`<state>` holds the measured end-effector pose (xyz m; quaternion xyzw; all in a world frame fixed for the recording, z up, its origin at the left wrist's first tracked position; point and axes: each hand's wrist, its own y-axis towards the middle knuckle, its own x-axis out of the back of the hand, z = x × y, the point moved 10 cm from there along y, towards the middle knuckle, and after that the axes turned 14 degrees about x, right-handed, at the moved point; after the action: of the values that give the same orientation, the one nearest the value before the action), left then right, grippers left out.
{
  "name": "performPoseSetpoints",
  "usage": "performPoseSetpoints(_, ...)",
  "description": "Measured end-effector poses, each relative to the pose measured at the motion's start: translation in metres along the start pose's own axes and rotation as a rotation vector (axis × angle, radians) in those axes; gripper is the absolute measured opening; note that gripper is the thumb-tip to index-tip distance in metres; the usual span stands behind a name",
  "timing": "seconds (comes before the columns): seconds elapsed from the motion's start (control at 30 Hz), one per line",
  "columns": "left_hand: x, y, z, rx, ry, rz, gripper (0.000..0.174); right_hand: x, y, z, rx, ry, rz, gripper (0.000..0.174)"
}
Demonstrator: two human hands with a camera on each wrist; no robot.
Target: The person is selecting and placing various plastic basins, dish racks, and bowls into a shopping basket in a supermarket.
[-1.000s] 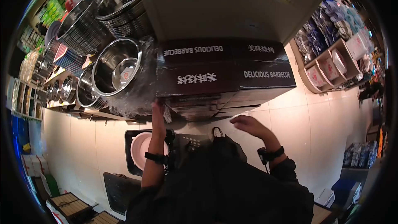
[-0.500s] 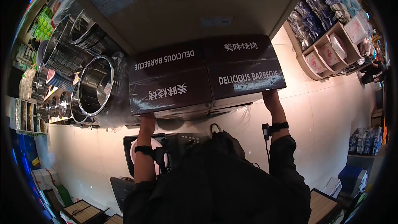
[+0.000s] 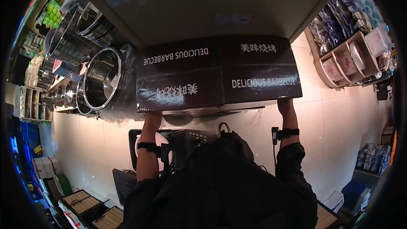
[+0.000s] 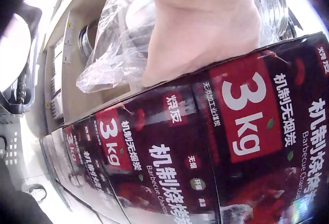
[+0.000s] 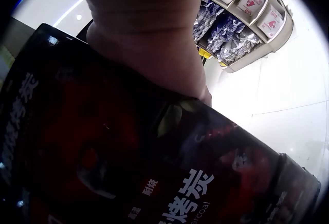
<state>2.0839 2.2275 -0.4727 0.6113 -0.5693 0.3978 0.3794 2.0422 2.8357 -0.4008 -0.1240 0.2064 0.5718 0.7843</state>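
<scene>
Dark brown boxes (image 3: 180,91) lettered "DELICIOUS BARBECUE" stand side by side before me in the head view. In the left wrist view their red-and-black printed faces (image 4: 247,116) read "3kg" and "Barbecue Charcoal". My left hand (image 3: 153,120) holds against the left box at its near left edge, the wrist bent over the cardboard. On the other side, my right hand (image 3: 286,107) lies against the right box near its near right corner. The boxes hide the fingers of both hands, so I cannot tell how they are bent.
Steel basins (image 3: 101,78) and plastic wrap crowd the left side. A tall panel with price labels (image 3: 233,19) rises behind the boxes. At right stands a rack with compartments (image 3: 339,65). A pink basin (image 3: 154,142) sits in a black basket by my left forearm.
My right hand, in the air a second ago, has moved forward to the right box. The left hand now sits lower against the left box. The boxes look larger in the head view.
</scene>
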Motion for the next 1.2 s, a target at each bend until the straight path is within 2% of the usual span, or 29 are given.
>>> performPoseSetpoints(0.03, -0.008, -0.003, -0.006, -0.131, 0.755, -0.119, 0.053, 0.002, 0.000, -0.001, -0.001, 0.000, -0.007, 0.060)
performPoseSetpoints(0.13, -0.001, -0.003, -0.009, -0.152, 0.591, -0.090, 0.053, 0.005, 0.001, -0.003, -0.017, 0.079, -0.043, 0.058)
performPoseSetpoints(0.17, 0.006, -0.004, -0.019, -0.185, 0.603, -0.193, 0.047, 0.004, 0.000, -0.003, -0.023, 0.053, -0.015, 0.058)
performPoseSetpoints(0.2, 0.005, -0.009, -0.034, -0.193, 0.601, -0.187, 0.047, 0.001, -0.001, 0.000, -0.026, 0.027, 0.012, 0.058)
performPoseSetpoints(0.23, 0.020, -0.008, -0.032, 0.050, -0.108, -0.081, 0.039, -0.005, -0.003, 0.008, 0.025, -0.048, 0.042, 0.049)
performPoseSetpoints(0.27, 0.014, -0.011, -0.015, 0.298, -0.813, 0.037, 0.031, 0.000, -0.009, 0.006, 0.024, -0.052, 0.032, 0.049)
performPoseSetpoints(0.3, -0.014, -0.010, -0.010, 0.414, -0.885, 0.297, 0.018, 0.007, -0.014, -0.006, -0.060, -0.193, 0.051, 0.047)
performPoseSetpoints(0.33, -0.019, -0.015, -0.008, 0.418, -0.888, 0.299, 0.018, 0.013, -0.018, -0.019, -0.145, -0.334, 0.075, 0.049)
performPoseSetpoints(0.4, -0.035, -0.030, -0.015, 0.637, -1.892, 0.393, 0.026, 0.019, -0.034, -0.044, -0.299, -0.180, -0.021, 0.032)
performPoseSetpoints(0.43, -0.036, -0.030, -0.010, 0.693, -1.765, 0.372, 0.029, 0.019, -0.034, -0.044, -0.281, -0.187, -0.024, 0.031)
performPoseSetpoints(0.5, -0.038, -0.032, -0.012, 0.691, -1.774, 0.362, 0.030, 0.017, -0.035, -0.045, -0.267, -0.194, -0.018, 0.030)
performPoseSetpoints(0.53, -0.042, -0.031, -0.007, 0.682, -1.775, 0.361, 0.031, 0.019, -0.034, -0.044, -0.243, -0.207, -0.044, 0.030)
performPoseSetpoints(0.57, -0.049, -0.027, -0.003, 0.588, -1.734, 0.421, 0.034, 0.021, -0.034, -0.044, -0.220, -0.220, -0.071, 0.029)
performPoseSetpoints(0.6, -0.044, -0.029, -0.008, 0.591, -1.738, 0.410, 0.034, 0.017, -0.036, -0.043, -0.224, -0.221, -0.062, 0.029)
performPoseSetpoints(0.67, -0.031, -0.033, -0.020, 0.703, -1.733, 0.342, 0.031, 0.010, -0.041, -0.036, -0.234, -0.185, -0.109, 0.027)
performPoseSetpoints(0.7, -0.026, -0.029, -0.026, 0.553, -1.682, 0.393, 0.034, 0.009, -0.041, -0.035, -0.211, -0.170, -0.114, 0.026)
performPoseSetpoints(0.73, -0.026, -0.028, -0.021, 0.551, -1.684, 0.376, 0.034, 0.007, -0.040, -0.037, -0.213, -0.165, -0.101, 0.026)
performPoseSetpoints(0.8, -0.035, -0.030, -0.016, 0.679, -1.671, 0.347, 0.036, 0.009, -0.039, -0.036, -0.196, -0.148, -0.124, 0.026)
performPoseSetpoints(0.83, -0.028, -0.032, -0.022, 0.676, -1.676, 0.323, 0.036, 0.009, -0.039, -0.036, -0.181, -0.154, -0.116, 0.026)
performPoseSetpoints(0.87, -0.023, -0.037, -0.026, 0.706, -1.636, 0.297, 0.045, 0.013, -0.041, -0.035, -0.156, -0.193, -0.152, 0.029)
performPoseSetpoints(0.93, -0.008, -0.053, -0.024, 0.778, -1.561, 0.225, 0.065, 0.037, -0.044, -0.050, -0.151, -0.406, -0.062, 0.058)
performPoseSetpoints(0.97, -0.008, -0.060, -0.022, 0.739, -1.563, 0.278, 0.074, 0.052, -0.062, -0.051, -0.115, -0.423, -0.339, 0.073)
performPoseSetpoints(1.0, -0.009, -0.071, -0.020, 0.698, -1.565, 0.329, 0.082, 0.069, -0.071, -0.080, -0.179, -0.394, -0.178, 0.086)
performPoseSetpoints(1.03, 0.015, -0.090, -0.035, 0.630, -1.552, 0.377, 0.087, 0.073, -0.092, -0.090, -0.242, -0.454, -0.237, 0.089)
performPoseSetpoints(1.13, 0.030, -0.153, -0.034, 0.674, -1.540, 0.493, 0.085, 0.075, -0.154, -0.142, -0.469, -0.634, -0.126, 0.084)
performPoseSetpoints(1.2, 0.021, -0.193, -0.005, 0.760, -1.458, 0.449, 0.079, 0.049, -0.189, -0.176, -0.663, -0.801, 0.096, 0.077)
